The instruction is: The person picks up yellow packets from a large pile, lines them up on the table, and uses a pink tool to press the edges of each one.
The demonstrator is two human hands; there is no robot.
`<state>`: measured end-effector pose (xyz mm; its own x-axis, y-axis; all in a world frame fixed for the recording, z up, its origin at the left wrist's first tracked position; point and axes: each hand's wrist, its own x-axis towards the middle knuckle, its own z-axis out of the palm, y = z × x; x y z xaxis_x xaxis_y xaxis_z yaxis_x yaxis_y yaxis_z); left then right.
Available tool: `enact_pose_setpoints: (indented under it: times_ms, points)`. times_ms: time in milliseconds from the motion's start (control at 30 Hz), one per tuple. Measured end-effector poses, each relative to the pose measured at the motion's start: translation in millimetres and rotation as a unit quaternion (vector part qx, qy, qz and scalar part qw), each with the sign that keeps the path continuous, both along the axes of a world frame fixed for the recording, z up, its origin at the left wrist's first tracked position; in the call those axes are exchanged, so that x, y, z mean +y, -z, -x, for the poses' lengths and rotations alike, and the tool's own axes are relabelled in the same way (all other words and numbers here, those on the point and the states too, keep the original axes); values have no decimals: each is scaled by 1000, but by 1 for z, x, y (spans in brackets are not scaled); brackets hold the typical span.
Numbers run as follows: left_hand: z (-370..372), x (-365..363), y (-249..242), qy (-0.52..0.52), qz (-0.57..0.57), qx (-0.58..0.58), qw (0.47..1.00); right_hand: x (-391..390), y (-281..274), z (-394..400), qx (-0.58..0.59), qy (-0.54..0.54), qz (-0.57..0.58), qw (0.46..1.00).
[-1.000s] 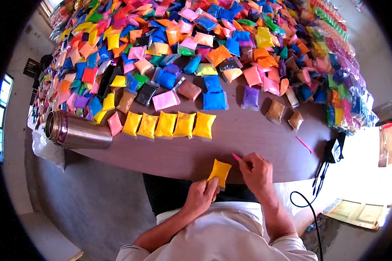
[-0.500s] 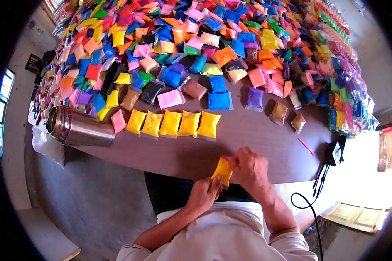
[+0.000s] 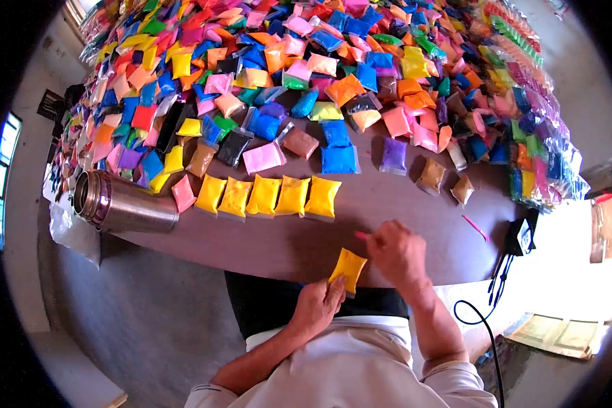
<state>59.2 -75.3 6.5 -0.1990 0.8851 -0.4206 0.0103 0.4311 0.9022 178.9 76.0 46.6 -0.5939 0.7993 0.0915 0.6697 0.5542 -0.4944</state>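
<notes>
two hands work at the near edge of a brown table (image 3: pixel 401 197), seen from above by a head camera. the landmark here is the row of five yellow packets (image 3: pixel 265 196) lying side by side on the table.

far left of that row, a steel flask (image 3: pixel 119 204) lies on its side, its open mouth facing left. behind the row, away from the person, a huge spread of small colour packets (image 3: pixel 319 61) covers the table: pink, blue, orange, purple, black.

nearer the person than the row, below its right end, the left hand (image 3: pixel 316 306) pinches the lower end of one yellow packet (image 3: pixel 347 269), fingers closed on it. the packet hangs just over the table edge, its long axis tilted, top leaning up and to the right. the right hand (image 3: pixel 398 251) sits just right of the packet's top, apart from it, fingers closed on a thin pink strip (image 3: pixel 362 235) whose tip pokes out to the left. the left hand is the one on the packet; the right is near its upper end.

further right of the row, another pink strip (image 3: pixel 476 227) lies loose on the table, with a black cable (image 3: pixel 486 333) hanging off the edge.

half a second ago the right hand was pressed against the packet's top; now it has lifted clear, up and to the right.
</notes>
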Motion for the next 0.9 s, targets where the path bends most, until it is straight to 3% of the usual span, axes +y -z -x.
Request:
enact_pose_setpoints:
  times_ms: [100,167,233,367,433,500,633,700,900]
  points:
    - [-5,-7,6,-21,-25,25,999,0,-8,-9,17,32,18,999]
    - [-11,-5,12,-38,-21,0,999,-20,-6,-11,57,-59,55,995]
    - [-11,-2,15,-59,-18,-22,998,-29,0,-11,45,-77,42,995]
    - [-5,-2,11,-25,-11,-17,999,-30,5,-9,13,-17,97,995]
    - [-5,-1,6,-20,-18,-14,1000,-25,14,-7,-22,71,-10,997]
    - [-5,-5,5,-12,-7,62,998,-6,13,-18,38,105,6,994]
    - [-13,-8,13,-13,-67,160,985,-29,6,-18,89,48,118,988]
    - [-14,-6,13,19,-76,265,961,-43,0,-7,43,32,140,989]
    - [-13,0,-2,51,-108,355,927,-45,4,0,44,87,155,983]
